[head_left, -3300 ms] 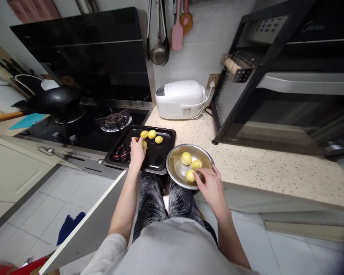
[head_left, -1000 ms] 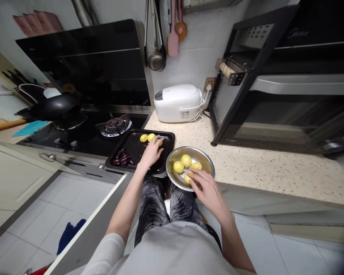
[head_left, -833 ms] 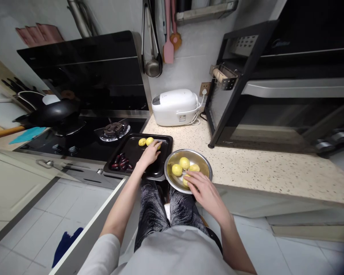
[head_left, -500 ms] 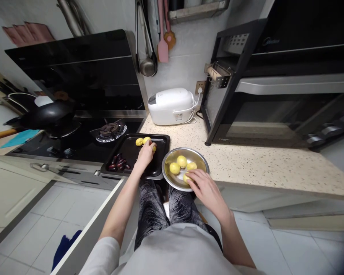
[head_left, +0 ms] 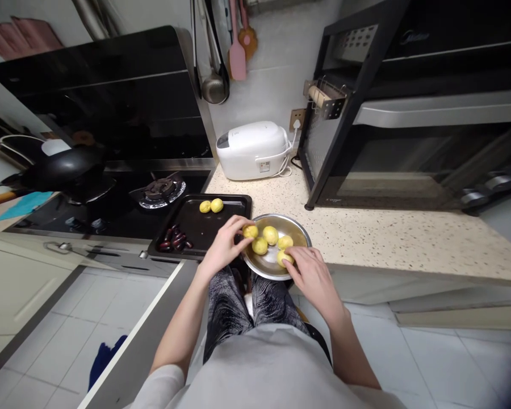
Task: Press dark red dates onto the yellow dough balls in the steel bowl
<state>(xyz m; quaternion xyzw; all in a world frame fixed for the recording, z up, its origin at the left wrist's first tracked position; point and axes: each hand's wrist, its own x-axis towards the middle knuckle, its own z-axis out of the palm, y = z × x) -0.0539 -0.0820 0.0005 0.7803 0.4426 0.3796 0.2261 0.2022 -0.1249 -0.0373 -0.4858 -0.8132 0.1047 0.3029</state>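
Note:
My left hand (head_left: 227, 245) pinches a yellow lemon (head_left: 250, 231) over the left rim of a steel bowl (head_left: 303, 236). My right hand (head_left: 313, 275) has its fingers closed round another lemon (head_left: 283, 258) low in the bowl's right side. Several more lemons lie inside, one of them (head_left: 270, 234) near the middle. Left of the bowl is a black baking tray (head_left: 208, 230). Two lemons (head_left: 211, 205) rest side by side at its back, and a pile of dark red dates (head_left: 174, 238) sits at its front left.
Behind the tray stands a white appliance (head_left: 255, 150) with a cord to the wall socket. A black oven (head_left: 409, 165) on a rack takes up the right. On the left, a wok (head_left: 59, 167) stands on the gas stove (head_left: 159, 190). An open drawer (head_left: 140, 324) juts out below.
My left hand has lifted a lemon from the tray and carried it right to the bowl. In the bowl, the lemon under my right hand has shifted slightly right and up.

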